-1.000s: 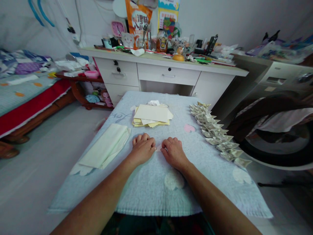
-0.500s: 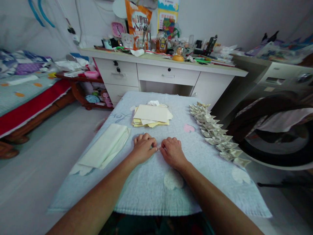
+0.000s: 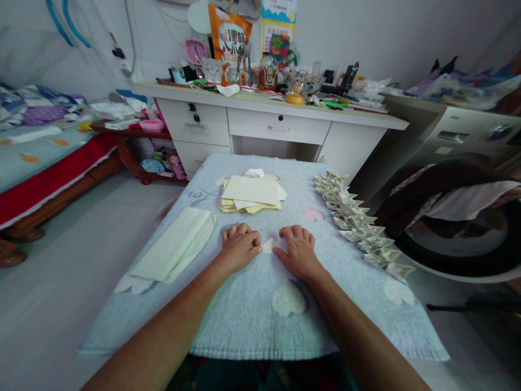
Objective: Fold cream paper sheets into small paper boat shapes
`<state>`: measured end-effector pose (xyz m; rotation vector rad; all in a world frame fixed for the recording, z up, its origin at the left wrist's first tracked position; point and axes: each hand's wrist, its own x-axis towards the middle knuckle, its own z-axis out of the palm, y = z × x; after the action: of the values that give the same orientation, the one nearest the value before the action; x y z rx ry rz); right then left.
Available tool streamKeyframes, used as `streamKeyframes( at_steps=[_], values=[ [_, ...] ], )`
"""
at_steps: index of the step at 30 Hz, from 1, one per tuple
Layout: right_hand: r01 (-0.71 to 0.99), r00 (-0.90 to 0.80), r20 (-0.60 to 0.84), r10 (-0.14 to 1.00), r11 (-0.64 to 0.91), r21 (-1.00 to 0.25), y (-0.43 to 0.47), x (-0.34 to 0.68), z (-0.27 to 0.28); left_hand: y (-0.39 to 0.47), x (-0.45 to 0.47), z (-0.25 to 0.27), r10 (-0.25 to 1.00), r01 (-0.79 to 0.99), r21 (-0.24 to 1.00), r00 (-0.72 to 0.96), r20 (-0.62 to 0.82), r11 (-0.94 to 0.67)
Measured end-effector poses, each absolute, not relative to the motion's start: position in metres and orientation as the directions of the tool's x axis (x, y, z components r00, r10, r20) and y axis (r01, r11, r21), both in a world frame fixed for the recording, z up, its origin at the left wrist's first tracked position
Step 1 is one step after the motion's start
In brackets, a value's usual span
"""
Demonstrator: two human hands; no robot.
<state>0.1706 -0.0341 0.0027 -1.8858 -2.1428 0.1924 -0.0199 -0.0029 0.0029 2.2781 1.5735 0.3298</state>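
A small cream folded paper (image 3: 267, 246) lies on the cloth between my hands. At its left corner are the thumb and forefinger of my left hand (image 3: 240, 248), closed on it with the other fingers curled. My right hand (image 3: 299, 252) rests palm down on the other side, its fingers apart and its thumb tip close to the paper's right corner; whether that thumb touches it I cannot tell. Beyond the hands is a stack of cream and yellow paper sheets (image 3: 252, 190). Left of my left hand lies a folded pale green sheet (image 3: 175, 244).
A light blue cloth (image 3: 244, 320) covers the table. Along its right side runs a row of folded paper pieces (image 3: 354, 217). A crumpled white tissue (image 3: 255, 172) sits behind the stack. Farther back stands a cluttered white desk (image 3: 280, 122), with a washing machine (image 3: 456, 163) to the right.
My right hand has moved right, away from my left, and its fingers have spread. The small folded paper now shows between the hands. My left hand has stayed nearly in place.
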Motion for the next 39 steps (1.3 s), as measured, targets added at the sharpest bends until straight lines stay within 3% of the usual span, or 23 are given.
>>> streamKeyframes(
  at_steps=[11, 16, 21, 26, 39],
  values=[
    [0.937, -0.139, 0.059, 0.988, 0.151, -0.315, -0.031, 0.201, 0.004, -0.003, -0.019, 0.002, 0.933, 0.853, 0.410, 0.360, -0.015, -0.323],
    [0.908, -0.137, 0.076, 0.988, 0.156, -0.390, -0.029, 0.205, 0.006, -0.004, -0.016, 0.004, 0.843, 0.716, 0.488, 0.532, 0.079, -0.498],
    [0.848, -0.218, 0.109, 0.970, 0.244, -0.470, -0.030, 0.199, 0.011, -0.005, -0.013, 0.000, 0.731, 0.596, 0.485, 0.667, 0.145, -0.640],
    [0.823, -0.299, 0.108, 0.948, 0.314, -0.474, -0.033, 0.192, 0.010, -0.007, -0.012, 0.000, 0.713, 0.555, 0.506, 0.676, 0.187, -0.660],
    [0.771, -0.298, 0.227, 0.927, 0.374, -0.516, -0.027, 0.188, 0.007, -0.006, -0.006, -0.005, 0.763, 0.536, 0.579, 0.592, 0.261, -0.614]
  ],
)
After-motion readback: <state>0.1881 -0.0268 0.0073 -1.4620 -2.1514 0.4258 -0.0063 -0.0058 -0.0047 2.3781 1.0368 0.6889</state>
